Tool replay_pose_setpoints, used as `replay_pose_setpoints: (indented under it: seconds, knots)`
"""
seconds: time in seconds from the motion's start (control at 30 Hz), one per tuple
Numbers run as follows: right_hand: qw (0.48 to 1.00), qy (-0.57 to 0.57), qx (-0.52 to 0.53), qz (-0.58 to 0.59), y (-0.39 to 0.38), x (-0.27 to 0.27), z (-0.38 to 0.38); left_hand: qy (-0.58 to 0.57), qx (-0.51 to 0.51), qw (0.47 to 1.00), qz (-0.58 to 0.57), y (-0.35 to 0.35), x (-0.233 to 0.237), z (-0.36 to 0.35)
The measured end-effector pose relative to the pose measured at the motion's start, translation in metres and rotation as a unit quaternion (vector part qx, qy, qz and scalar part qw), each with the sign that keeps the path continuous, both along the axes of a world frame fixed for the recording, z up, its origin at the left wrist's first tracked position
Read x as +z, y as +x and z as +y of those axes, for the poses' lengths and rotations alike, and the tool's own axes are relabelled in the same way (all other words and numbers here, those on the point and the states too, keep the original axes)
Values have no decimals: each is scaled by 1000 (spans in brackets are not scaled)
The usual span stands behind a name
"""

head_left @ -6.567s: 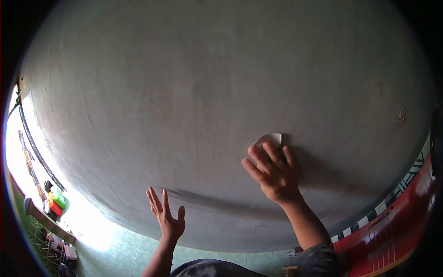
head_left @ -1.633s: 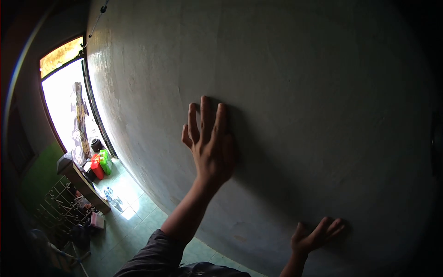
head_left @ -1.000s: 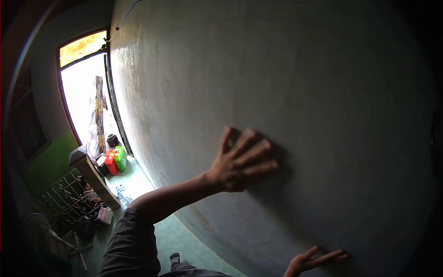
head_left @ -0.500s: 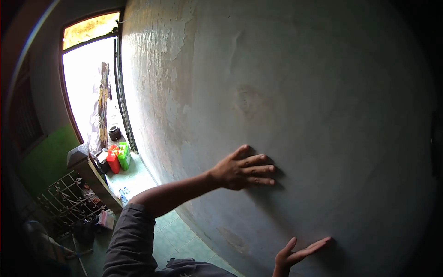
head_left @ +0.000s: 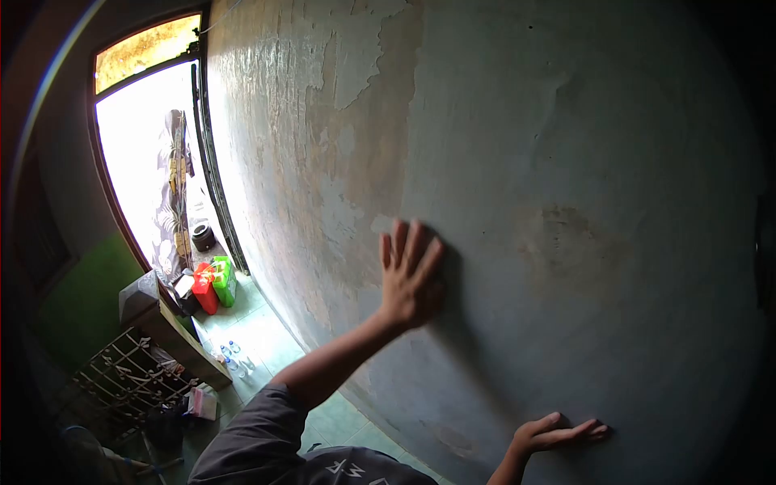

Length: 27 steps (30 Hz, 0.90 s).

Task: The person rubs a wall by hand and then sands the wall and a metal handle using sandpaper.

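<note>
A grey-green wall (head_left: pixel 493 153) with flaking paint fills most of the view. My left hand (head_left: pixel 411 281) is at the wall, fingers spread and pointing up, close to the edge of a peeled brownish strip (head_left: pixel 384 149). Lower right, my right hand (head_left: pixel 550 435) is also at the wall, seen from the side with fingers stretched out and thumb raised. Neither hand holds anything. A rough stained patch (head_left: pixel 570 238) marks the wall to the right of my left hand.
At the left a bright open doorway (head_left: pixel 133 153) shows red (head_left: pixel 204 289) and green (head_left: pixel 224 283) containers beside it. Several plastic bottles (head_left: pixel 234 360) stand on the tiled floor (head_left: pixel 335 420). A wooden cabinet (head_left: pixel 182 339) and a metal rack (head_left: pixel 133 368) are at lower left.
My left hand has swung left and up across the wall, its fingers turning from pointing right to pointing up. My right hand appears slightly further right. The view has shifted, moving the stained patch right.
</note>
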State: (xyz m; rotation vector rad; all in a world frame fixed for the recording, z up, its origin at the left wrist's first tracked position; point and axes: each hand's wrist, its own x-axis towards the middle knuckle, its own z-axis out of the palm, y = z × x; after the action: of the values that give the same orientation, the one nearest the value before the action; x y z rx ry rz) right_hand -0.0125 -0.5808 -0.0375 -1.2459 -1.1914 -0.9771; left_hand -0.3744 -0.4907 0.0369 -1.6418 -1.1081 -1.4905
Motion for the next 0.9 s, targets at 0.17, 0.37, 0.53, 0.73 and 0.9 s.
replay_pose_setpoints:
  seconds: [0.17, 0.37, 0.53, 0.73, 0.9]
  knots:
    - [999, 23, -24, -19, -5, -5, 5, -7, -39, 996, 82, -14, 23, -5]
    - [999, 22, -39, -10, -1, -12, 7, -32, 30, 998, -49, -66, 159, 0]
    - [999, 27, -26, -19, -1, -10, 7, -24, 43, 995, -84, -65, 102, 6]
    - [999, 21, -26, -21, -8, -6, 4, -53, 60, 992, -93, -63, 32, -1]
    - [998, 10, -52, -31, -21, 3, 0, -43, 37, 988, -147, -61, -15, 2]
